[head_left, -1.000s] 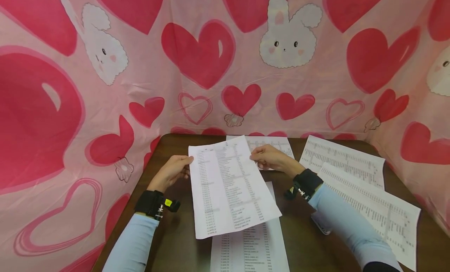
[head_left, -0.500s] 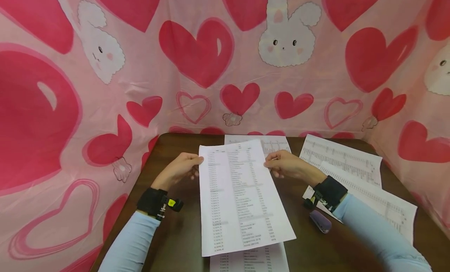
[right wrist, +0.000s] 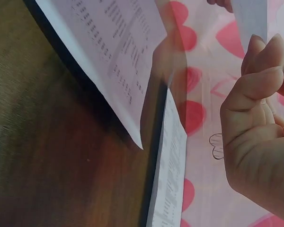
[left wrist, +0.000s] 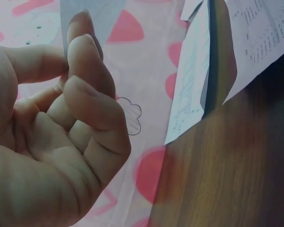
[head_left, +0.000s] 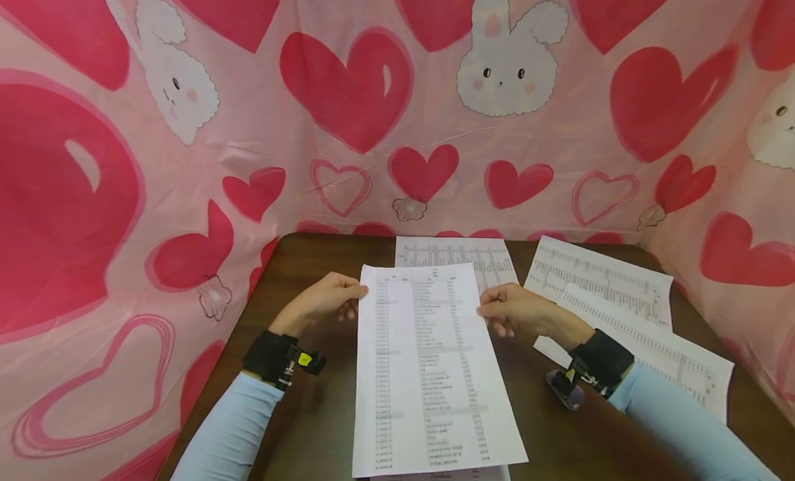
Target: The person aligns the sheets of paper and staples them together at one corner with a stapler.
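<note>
A printed sheet (head_left: pixel 428 370) with columns of small text hangs over the dark wooden table (head_left: pixel 310 412), held by both hands. My left hand (head_left: pixel 329 298) pinches its upper left edge, and the left wrist view shows the sheet's edge (left wrist: pixel 83 19) between thumb and fingers. My right hand (head_left: pixel 509 308) pinches the upper right edge; in the right wrist view the paper (right wrist: pixel 251 16) sits at the fingertips. Another printed sheet (head_left: pixel 459 254) lies on the table beyond the held one.
Two more printed sheets (head_left: pixel 599 281) (head_left: pixel 677 367) lie overlapping at the right of the table. A small purple object (head_left: pixel 562 391) sits by my right wrist. Pink cloth with hearts and bunnies (head_left: pixel 397 108) walls in the table on three sides.
Both hands have shifted the held sheet rightward and toward me, turning it squarer to the table edge. It now covers nearly all of the sheet that lay under it.
</note>
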Demonstrator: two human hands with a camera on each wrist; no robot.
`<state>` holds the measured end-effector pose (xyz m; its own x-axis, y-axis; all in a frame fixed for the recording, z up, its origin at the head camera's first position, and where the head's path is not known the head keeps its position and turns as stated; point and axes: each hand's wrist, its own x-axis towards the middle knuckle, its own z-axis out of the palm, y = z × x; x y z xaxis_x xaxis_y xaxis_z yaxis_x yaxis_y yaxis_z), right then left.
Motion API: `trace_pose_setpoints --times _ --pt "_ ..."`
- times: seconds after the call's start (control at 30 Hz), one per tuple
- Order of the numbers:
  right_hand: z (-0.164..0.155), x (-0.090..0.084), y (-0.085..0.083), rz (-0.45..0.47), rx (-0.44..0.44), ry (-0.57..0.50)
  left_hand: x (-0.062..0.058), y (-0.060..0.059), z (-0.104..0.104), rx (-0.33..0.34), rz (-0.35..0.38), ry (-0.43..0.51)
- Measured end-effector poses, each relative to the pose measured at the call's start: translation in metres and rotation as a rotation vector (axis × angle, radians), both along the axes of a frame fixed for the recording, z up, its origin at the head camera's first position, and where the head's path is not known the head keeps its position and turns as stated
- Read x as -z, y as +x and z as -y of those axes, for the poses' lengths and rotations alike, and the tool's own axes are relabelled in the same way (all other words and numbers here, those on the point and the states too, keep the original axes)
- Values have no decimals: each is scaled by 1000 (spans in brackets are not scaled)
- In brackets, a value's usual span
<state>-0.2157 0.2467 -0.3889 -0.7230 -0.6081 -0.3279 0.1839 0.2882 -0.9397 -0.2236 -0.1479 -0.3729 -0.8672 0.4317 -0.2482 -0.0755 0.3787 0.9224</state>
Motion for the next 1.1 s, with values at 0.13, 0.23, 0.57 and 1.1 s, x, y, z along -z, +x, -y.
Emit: trace_pose_setpoints --times 0.13,0.23,0.57,1.1 --pt "-6 3 9 19 8 -18 1 2 -2 37 13 6" --pt "-10 7 16 32 17 -25 4 4 -4 90 27 18" --pt "-14 18 33 31 48 -15 14 5 -6 174 37 -20" --pt "-17 27 44 56 30 -45 21 9 -9 204 61 -46"
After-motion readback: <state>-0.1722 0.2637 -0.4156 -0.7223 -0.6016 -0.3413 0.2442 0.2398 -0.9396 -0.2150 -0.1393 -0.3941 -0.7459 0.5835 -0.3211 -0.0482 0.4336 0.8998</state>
